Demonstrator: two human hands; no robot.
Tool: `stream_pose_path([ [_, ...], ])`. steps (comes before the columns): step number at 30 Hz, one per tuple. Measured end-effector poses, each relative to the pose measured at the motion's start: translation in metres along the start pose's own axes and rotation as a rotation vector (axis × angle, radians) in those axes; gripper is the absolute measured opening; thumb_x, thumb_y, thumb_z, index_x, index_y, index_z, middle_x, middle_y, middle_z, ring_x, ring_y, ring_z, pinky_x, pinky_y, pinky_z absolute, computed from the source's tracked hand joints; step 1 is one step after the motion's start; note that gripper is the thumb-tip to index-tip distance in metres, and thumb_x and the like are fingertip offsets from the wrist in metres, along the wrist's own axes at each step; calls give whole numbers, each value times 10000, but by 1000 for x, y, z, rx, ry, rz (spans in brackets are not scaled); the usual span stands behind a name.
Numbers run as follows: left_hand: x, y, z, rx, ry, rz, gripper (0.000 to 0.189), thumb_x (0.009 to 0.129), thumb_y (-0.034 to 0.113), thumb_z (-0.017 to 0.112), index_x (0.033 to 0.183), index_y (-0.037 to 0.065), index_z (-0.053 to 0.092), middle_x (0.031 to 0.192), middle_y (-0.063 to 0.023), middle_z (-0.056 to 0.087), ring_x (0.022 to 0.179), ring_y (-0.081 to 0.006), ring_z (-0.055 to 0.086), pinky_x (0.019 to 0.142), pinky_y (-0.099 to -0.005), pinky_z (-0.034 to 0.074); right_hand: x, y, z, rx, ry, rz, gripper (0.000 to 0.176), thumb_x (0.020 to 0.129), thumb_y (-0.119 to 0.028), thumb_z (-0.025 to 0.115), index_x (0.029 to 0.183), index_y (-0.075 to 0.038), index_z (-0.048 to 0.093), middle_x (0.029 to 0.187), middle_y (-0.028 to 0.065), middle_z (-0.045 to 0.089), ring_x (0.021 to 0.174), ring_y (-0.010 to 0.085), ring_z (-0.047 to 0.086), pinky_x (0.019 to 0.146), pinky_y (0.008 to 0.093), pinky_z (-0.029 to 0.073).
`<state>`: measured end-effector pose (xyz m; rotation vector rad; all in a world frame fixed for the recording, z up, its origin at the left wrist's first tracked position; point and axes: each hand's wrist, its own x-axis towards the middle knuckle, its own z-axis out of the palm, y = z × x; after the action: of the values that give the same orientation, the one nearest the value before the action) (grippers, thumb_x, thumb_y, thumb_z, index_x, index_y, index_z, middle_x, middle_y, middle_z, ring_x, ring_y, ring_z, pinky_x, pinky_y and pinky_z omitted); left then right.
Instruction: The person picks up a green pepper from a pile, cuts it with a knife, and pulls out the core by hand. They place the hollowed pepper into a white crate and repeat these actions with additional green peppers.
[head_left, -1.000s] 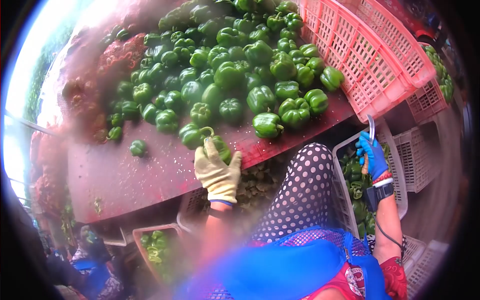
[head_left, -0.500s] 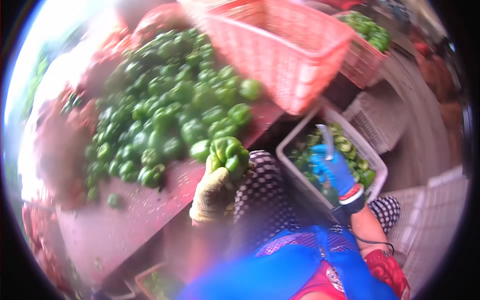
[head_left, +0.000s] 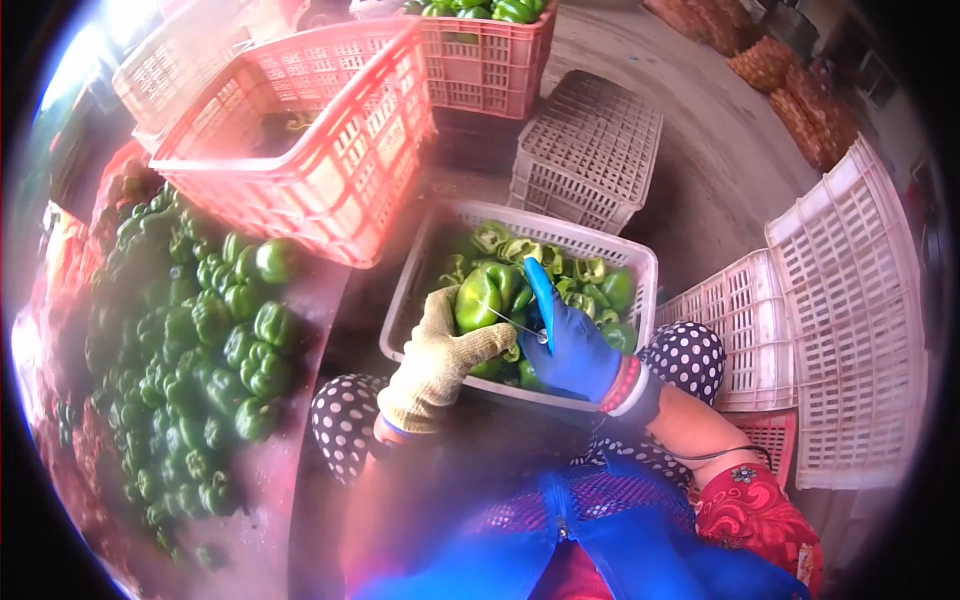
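My left hand (head_left: 430, 365), in a cream knit glove, has its fingers wrapped round a whole green bell pepper (head_left: 482, 296). Against the pepper's right side lies the thin blade of a knife (head_left: 505, 318), which my right hand (head_left: 577, 352) grips in a blue glove, index finger stretched forward. Both hands are over a pale plastic crate (head_left: 649, 290) between my knees. Inside it are cut pepper pieces (head_left: 590, 270), hollow and green; the hands hide part of them.
A heap of green peppers (head_left: 190, 370) covers the table (head_left: 270, 470) on my left. Behind it tilts a pink crate (head_left: 350, 170). Another pink crate (head_left: 490, 65) holds peppers at the back. An upturned grey crate (head_left: 595, 130) and stacked white crates (head_left: 850, 340) stand to the right.
My view has swung right. My left hand has brought the pepper from the table's edge to above the pale crate, and the knife blade now meets it.
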<state>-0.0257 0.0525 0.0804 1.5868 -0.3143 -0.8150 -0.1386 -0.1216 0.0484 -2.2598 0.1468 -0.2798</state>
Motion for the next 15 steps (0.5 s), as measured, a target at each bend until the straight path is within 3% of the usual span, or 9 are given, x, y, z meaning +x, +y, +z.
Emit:
stream_pose_path([
  [1, 6, 1, 5, 24, 13, -41, 808, 755, 333, 890, 1391, 3, 516, 1129, -168, 712, 1024, -204, 700, 915, -359, 560, 2, 7, -1, -21, -30, 73, 906, 865, -44, 630, 1601, 32, 107, 1105, 360, 635, 936, 480, 670, 813, 507, 546],
  [5, 24, -1, 15, 246, 64, -94, 803, 743, 370, 895, 1366, 23, 524, 1138, -193, 715, 1035, -264, 713, 910, -383, 565, 3, 29, 10, -112, -33, 166, 967, 845, -27, 632, 1614, 12, 46, 1022, 302, 669, 856, 456, 682, 764, 510, 555],
  [8, 33, -21, 28, 576, 185, 94, 771, 733, 360, 903, 1328, 29, 541, 1141, -186, 710, 1026, -267, 711, 916, -380, 560, 3, 45, 27, -58, -26, 189, 998, 847, -30, 635, 1614, 4, -2, 1126, 336, 655, 947, 482, 680, 835, 516, 555],
  [13, 34, -20, 18, -119, -14, -91, 745, 751, 232, 887, 1322, -54, 503, 1132, -142, 679, 1030, -212, 665, 905, -376, 550, 4, 60, 26, -25, 14, 98, 970, 867, -44, 627, 1614, -6, 10, 1106, 319, 656, 893, 455, 678, 804, 511, 544],
  [15, 34, -26, 9, -386, -40, -66, 718, 764, 201, 872, 1327, -52, 505, 1140, -139, 672, 1017, -220, 664, 902, -374, 551, 2, 64, 26, 14, -22, 108, 880, 876, -43, 620, 1608, -26, 132, 1105, 276, 667, 885, 428, 682, 783, 489, 551],
])
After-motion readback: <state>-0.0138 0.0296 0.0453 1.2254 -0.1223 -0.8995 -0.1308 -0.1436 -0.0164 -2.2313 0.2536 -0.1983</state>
